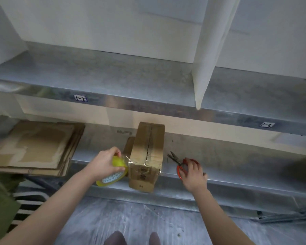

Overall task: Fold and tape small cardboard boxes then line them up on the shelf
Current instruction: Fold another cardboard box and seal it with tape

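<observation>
On metal shelf (228,156) | rectangular cardboard box (143,156) | glossy tape roll (113,177)

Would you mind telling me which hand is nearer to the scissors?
Right. The right hand touches the red handles of the scissors; the left hand holds the tape roll beyond the cardboard box.

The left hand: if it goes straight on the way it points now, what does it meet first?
Most likely the cardboard box on the shelf. The left hand grips the tape roll, and the roll's edge would probably touch the box's left side before the hand does, though depth is unclear.
</observation>
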`<state>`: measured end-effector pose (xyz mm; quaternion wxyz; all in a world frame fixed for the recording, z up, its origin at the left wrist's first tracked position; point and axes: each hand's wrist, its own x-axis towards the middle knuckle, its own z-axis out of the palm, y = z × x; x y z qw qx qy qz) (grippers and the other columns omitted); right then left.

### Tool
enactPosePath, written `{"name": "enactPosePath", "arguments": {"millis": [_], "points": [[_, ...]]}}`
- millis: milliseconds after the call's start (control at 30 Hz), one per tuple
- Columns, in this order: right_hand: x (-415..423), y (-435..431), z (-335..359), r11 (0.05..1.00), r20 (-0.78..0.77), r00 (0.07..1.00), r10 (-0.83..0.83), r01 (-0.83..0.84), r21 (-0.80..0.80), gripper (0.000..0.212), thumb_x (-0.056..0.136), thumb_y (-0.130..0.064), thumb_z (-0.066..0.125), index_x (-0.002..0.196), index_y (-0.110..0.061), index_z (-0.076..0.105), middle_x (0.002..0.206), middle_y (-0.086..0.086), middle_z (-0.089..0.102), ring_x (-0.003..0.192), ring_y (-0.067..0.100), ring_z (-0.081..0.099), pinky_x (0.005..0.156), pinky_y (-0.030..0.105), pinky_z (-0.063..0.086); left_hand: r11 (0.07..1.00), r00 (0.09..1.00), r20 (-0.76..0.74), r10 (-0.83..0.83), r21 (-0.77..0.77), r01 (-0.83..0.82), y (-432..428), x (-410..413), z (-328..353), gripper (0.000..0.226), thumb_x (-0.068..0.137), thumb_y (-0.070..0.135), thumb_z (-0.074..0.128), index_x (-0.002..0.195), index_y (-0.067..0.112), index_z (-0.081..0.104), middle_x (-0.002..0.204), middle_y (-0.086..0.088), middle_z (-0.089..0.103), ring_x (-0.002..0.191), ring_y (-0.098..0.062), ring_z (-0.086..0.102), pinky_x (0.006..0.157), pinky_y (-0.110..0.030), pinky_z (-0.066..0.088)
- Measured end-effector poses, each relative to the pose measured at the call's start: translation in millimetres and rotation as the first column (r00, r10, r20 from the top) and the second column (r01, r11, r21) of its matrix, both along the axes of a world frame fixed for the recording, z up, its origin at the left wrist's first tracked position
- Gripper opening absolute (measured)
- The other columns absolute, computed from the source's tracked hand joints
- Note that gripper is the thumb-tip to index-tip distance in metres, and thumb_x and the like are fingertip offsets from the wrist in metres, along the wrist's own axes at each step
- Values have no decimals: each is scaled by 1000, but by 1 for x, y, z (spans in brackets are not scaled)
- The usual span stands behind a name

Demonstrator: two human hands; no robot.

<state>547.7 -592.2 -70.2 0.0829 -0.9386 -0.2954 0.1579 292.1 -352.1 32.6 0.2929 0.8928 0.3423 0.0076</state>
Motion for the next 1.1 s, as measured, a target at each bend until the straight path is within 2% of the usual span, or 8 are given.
{"name": "enactPosePath", "arguments": {"millis": [200,333,467,567,633,800,967,1100], "points": [[-35,-19,24,983,185,975,122,-145,115,55,98,-51,40,150,-34,30,156,-8,31,146,15,19,113,49,20,999,999,-14,-29,-14,28,3,-1,2,44,70,44,82,96,29,50,102,5,58,91,-15,53,70,-28,36],[-84,-23,55,930,313,930,192,-274,244,55,97,-49,44,149,-37,31,157,-8,30,149,14,16,118,45,13,995,996,-24,-88,-50,86,7,-4,6,45,71,43,82,99,28,50,104,4,57,91,-14,52,70,-27,36],[-136,7,73,888,299,926,229,-325,326,53,99,-48,38,149,-34,32,157,-12,28,149,10,13,121,41,13,984,987,-15,-161,-80,159,12,-3,8,45,72,40,82,101,24,52,107,2,58,94,-15,52,71,-26,37],[-157,35,72,912,224,950,216,-278,302,54,102,-42,38,153,-31,26,159,-10,23,149,8,8,121,32,10,979,984,-11,-179,-96,177,20,-6,8,44,71,40,83,98,22,53,99,2,59,87,-15,51,61,-23,33],[-160,45,69,920,192,962,192,-245,307,53,103,-38,37,154,-31,22,160,-11,19,149,5,2,122,27,8,975,982,-19,-190,-119,187,28,-11,6,44,70,41,83,96,22,53,98,2,59,87,-15,51,61,-25,32],[-165,53,67,902,217,952,215,-279,329,54,102,-30,45,153,-28,27,158,-9,26,148,5,8,120,29,21,970,969,-62,-240,-62,237,49,-17,-1,42,69,38,83,95,24,52,103,-1,60,93,-19,52,68,-27,33],[-174,61,63,917,227,950,214,-275,289,58,102,-34,43,155,-31,19,160,-14,16,148,1,-2,115,20,20,964,960,-113,-257,40,263,62,-14,-7,39,71,36,77,97,25,51,102,-3,61,95,-26,57,70,-30,42],[-159,51,66,922,229,963,141,-212,324,56,100,-32,49,152,-23,31,159,-8,24,148,4,4,120,27,21,968,960,-159,-230,66,243,91,-25,-6,40,72,36,76,102,21,54,104,-7,63,98,-28,60,73,-28,43]]}}
